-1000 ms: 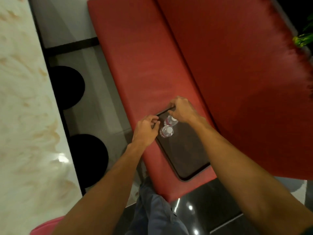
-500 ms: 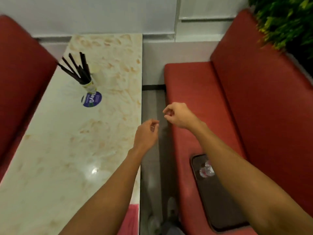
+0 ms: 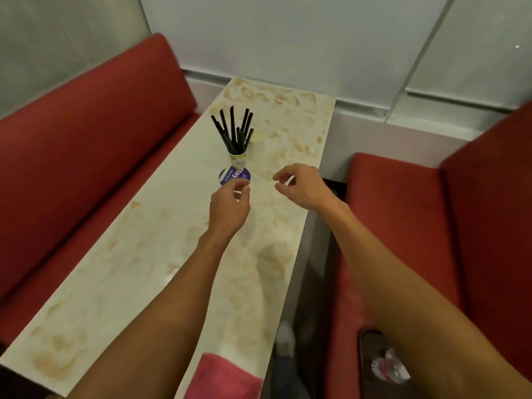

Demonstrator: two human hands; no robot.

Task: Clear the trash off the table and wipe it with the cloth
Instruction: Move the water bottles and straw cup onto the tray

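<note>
A long marble-patterned table (image 3: 138,269) runs away from me. On it stands a small cup of black straws (image 3: 237,145), and a round purple lid (image 3: 235,175) lies flat just in front of the cup. My left hand (image 3: 229,207) hovers just short of the lid, fingers loosely curled, holding nothing. My right hand (image 3: 302,185) floats over the table's right side, fingers relaxed and empty. A pink cloth (image 3: 224,378) lies on the table's near edge. A dark tray (image 3: 367,355) with clear plastic bottles (image 3: 388,368) rests on the right bench, partly hidden by my right arm.
Red padded benches flank the table: the left bench (image 3: 86,156) and the right bench (image 3: 403,203). A pale wall (image 3: 288,38) closes the far end. A narrow gap of floor (image 3: 313,283) lies between the table and the right bench.
Both hands let go of the tray and bottles on the right bench and swung left over the table. My view turned from the bench to the table.
</note>
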